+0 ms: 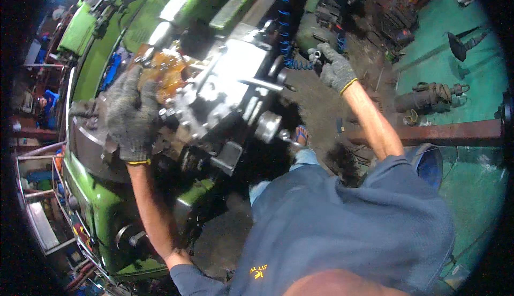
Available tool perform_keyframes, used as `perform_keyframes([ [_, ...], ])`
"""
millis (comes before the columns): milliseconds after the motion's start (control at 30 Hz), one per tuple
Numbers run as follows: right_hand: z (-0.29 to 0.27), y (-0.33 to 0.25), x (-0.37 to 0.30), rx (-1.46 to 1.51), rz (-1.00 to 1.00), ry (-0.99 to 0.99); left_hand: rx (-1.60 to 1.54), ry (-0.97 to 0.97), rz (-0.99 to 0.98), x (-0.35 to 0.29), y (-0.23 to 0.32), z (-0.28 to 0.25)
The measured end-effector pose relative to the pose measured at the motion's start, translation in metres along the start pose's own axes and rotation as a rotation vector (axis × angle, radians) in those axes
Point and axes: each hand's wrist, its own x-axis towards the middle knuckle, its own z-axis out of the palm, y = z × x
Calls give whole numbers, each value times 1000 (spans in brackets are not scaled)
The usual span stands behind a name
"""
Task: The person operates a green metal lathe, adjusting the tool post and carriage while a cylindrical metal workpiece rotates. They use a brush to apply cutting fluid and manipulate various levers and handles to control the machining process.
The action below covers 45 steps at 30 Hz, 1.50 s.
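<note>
One left hand (131, 114), in a grey glove with a yellow cuff, is over the green lathe (99, 197), left of centre in the frame. Its grip is spread, the fingers pointing up the frame beside a brown, oily patch (167, 72); contact beneath the palm cannot be told. The right hand (336, 72), gloved alike, is right of centre in the upper half, its grip curled around a small dark tool (317, 56) with a round metal end. A coiled blue hose (284, 33) hangs just beside it. Between the hands are a bright metal block (243, 55) and, lower, a round knob (267, 126).
</note>
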Motion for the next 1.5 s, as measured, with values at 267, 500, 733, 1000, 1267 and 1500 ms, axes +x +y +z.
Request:
perform_keyframes([
  [267, -79, -33, 15, 161, 146, 32, -438, -299, -264, 8, 92, 109],
  [500, -113, -82, 57, 165, 213, 145, -274, -420, -325, -14, 69, 106],
  [733, -125, -121, 72, 244, 308, 242, -256, -448, -491, -21, 76, 109],
  [1000, -134, -156, 96, 218, 332, 281, -214, -331, -575, -24, 93, 112],
  [1267, -141, -187, 134, 189, 333, 388, -112, -264, -447, -21, 104, 118],
  [1500, -149, -188, 195, 189, 444, 465, -156, -191, -813, -36, 116, 121],
])
